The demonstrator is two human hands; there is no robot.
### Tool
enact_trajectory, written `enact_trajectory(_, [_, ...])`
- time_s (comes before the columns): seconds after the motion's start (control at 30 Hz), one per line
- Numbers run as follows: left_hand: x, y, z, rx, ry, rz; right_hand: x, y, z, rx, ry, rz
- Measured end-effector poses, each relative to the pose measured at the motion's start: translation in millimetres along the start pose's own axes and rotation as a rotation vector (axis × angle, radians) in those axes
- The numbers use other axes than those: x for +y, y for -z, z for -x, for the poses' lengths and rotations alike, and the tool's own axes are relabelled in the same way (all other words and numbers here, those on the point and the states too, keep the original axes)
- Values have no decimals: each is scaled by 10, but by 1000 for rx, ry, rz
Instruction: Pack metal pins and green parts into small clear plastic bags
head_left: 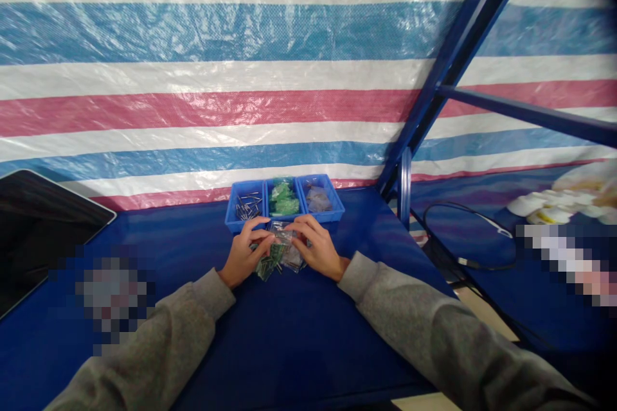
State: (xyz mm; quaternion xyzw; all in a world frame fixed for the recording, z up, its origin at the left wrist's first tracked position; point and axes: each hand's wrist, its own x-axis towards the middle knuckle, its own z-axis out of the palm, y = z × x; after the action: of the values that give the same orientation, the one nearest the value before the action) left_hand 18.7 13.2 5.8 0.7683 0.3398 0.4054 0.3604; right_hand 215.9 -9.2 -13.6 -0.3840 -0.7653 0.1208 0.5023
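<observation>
My left hand [247, 252] and my right hand [315, 247] meet in front of three blue bins, their fingers closed on a small clear plastic bag [283, 231]. Below the fingers, green packets [268, 263] and clear packets [291, 258] lie in a small pile on the blue table [289, 334]. The left bin [231, 215] holds thin metal pieces [249, 205]. Green packets [283, 198] fill the middle bin. In the right bin [337, 204] are clear packets [318, 199]. What the small bag contains is too small to tell.
A dark screen with a pale edge [43, 225] stands at the left, near a blurred patch [113, 292]. A blue metal frame [405, 173] rises right of the bins. Farther right are a black cable [463, 263] and white objects [544, 205]. A striped sheet [241, 103] hangs behind.
</observation>
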Motion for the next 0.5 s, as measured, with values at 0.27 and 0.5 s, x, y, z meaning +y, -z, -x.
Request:
enact_trajectory(0.27, [54,42,-6,-61,-50,-153,-9,4,-7,-10,20,-31])
enact_trajectory(0.5, [26,39,-45,-18,-183,-355,-4,-15,-7,-24,1,-42])
